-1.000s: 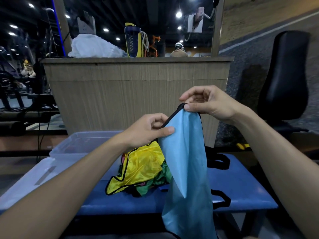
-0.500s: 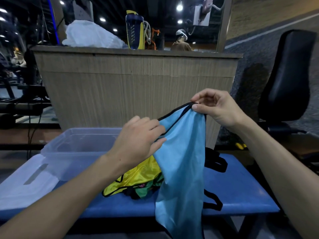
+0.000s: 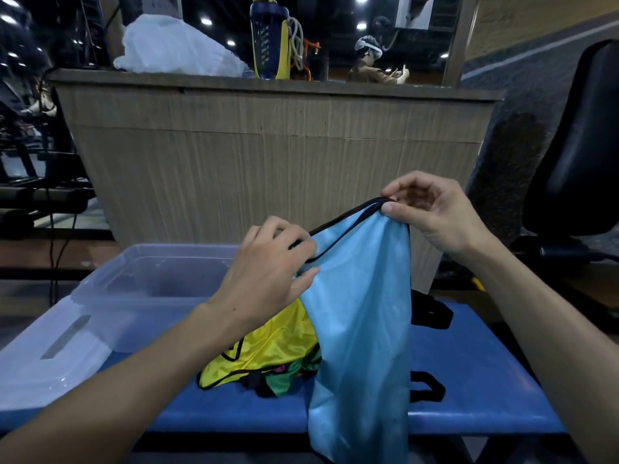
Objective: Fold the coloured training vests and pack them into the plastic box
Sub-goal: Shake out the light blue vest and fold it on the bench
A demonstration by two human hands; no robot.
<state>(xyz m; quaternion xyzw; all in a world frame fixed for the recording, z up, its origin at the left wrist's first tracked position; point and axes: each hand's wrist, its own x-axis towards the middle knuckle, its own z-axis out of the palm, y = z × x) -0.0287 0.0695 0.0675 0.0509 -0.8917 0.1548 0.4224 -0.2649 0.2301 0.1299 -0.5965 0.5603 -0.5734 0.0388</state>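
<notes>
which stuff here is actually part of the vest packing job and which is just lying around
Part of the job:
light blue vest, held by left hand and right hand
yellow vest
plastic box
box lid

Just lying about:
shaker bottle
white bag
black chair

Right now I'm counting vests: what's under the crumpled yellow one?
Under the crumpled yellow vest a green vest and black trim peek out; anything further is covered.

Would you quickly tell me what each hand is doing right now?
Left hand: closed on the blue vest top edge.
Right hand: pinching the same vest's higher corner.
</notes>
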